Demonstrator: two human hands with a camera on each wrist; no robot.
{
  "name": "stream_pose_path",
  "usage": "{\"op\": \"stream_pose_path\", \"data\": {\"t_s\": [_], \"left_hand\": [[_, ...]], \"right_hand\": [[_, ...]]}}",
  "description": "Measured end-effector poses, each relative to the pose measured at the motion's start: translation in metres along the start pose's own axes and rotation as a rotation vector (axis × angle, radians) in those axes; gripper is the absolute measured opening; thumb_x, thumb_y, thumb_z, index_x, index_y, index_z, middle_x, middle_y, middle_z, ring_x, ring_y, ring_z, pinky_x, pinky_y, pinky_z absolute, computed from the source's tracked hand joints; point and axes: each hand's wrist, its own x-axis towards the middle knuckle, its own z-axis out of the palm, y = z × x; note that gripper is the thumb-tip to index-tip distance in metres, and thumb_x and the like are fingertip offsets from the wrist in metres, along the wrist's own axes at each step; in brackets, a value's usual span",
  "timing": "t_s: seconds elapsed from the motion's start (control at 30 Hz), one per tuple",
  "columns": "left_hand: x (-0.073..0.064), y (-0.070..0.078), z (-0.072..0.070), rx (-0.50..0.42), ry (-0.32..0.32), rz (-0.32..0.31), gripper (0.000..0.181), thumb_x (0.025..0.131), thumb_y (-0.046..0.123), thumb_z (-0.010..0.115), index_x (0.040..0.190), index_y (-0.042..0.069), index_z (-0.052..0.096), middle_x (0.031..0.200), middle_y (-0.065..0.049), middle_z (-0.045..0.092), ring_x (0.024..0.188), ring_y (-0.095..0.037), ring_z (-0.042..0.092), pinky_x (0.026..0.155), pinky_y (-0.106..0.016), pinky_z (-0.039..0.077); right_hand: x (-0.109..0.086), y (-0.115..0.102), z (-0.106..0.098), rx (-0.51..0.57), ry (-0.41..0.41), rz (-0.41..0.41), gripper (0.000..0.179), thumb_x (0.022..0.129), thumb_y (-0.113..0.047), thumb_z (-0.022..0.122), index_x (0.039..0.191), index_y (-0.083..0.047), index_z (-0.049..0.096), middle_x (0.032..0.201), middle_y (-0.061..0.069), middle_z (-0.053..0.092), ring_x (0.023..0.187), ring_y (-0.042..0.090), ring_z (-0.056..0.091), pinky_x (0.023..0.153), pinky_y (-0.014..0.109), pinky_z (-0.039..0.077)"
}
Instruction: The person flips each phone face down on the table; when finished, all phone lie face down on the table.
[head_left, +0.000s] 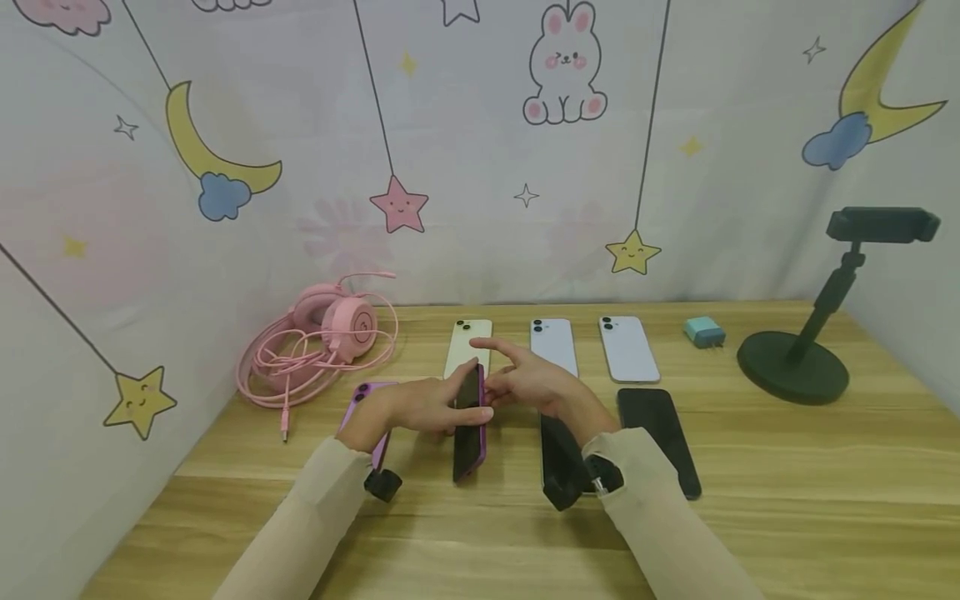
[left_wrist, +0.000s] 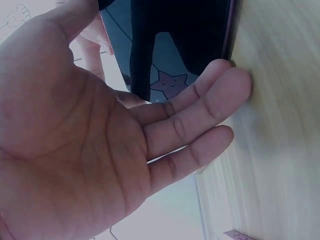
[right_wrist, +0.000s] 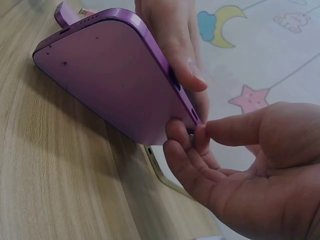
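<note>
A purple phone (head_left: pixel 469 450) stands tilted on its long side above the table, its dark screen toward my left hand (head_left: pixel 420 406). That hand grips it by the edges, the thumb lying over the upper edge. In the left wrist view the glossy screen (left_wrist: pixel 195 30) reflects the star curtain. My right hand (head_left: pixel 534 385) pinches the phone's far corner. The right wrist view shows the plain purple back (right_wrist: pixel 100 75), with curled right fingers (right_wrist: pixel 177 152) at that corner. A second purple phone (head_left: pixel 365 392) lies partly hidden under my left wrist.
Behind my hands lie a pale yellow phone (head_left: pixel 459 350) and two white phones (head_left: pixel 555 337), (head_left: pixel 628 350). Dark phones (head_left: pixel 660 433), (head_left: pixel 558 446) lie at right. Pink headphones (head_left: pixel 348 327) rest at back left, a blue charger (head_left: pixel 704 332) and black stand (head_left: pixel 793 367) at right.
</note>
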Motion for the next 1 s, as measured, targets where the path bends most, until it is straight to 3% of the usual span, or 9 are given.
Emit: {"op": "stream_pose_path", "data": {"t_s": [0.27, 0.63, 1.0], "left_hand": [[0.001, 0.001, -0.001, -0.030, 0.010, 0.013, 0.100, 0.096, 0.060, 0.054, 0.160, 0.010, -0.005, 0.084, -0.012, 0.067, 0.074, -0.021, 0.065, 0.074, -0.034, 0.050], [-0.002, -0.003, -0.008, -0.091, -0.039, -0.005, 0.100, 0.097, 0.059, 0.055, 0.161, 0.016, -0.008, 0.085, -0.011, 0.071, 0.078, -0.023, 0.071, 0.099, -0.043, 0.043], [-0.010, -0.006, -0.013, -0.118, -0.047, -0.014, 0.100, 0.097, 0.054, 0.059, 0.161, 0.016, -0.008, 0.095, -0.008, 0.071, 0.083, -0.021, 0.071, 0.104, -0.047, 0.040]], "right_hand": [[-0.001, -0.002, -0.003, 0.014, -0.002, -0.006, 0.063, 0.102, 0.003, 0.048, 0.157, -0.023, 0.032, 0.113, 0.030, 0.065, 0.084, 0.020, 0.067, 0.095, 0.045, 0.050], [-0.002, -0.003, -0.002, 0.074, -0.026, -0.007, 0.064, 0.101, 0.006, 0.045, 0.157, -0.021, 0.030, 0.129, 0.033, 0.057, 0.086, 0.020, 0.068, 0.099, 0.047, 0.048], [-0.003, -0.001, 0.003, 0.055, -0.045, 0.005, 0.065, 0.101, 0.005, 0.048, 0.157, -0.022, 0.031, 0.108, 0.018, 0.062, 0.089, 0.022, 0.067, 0.099, 0.050, 0.048]]}}
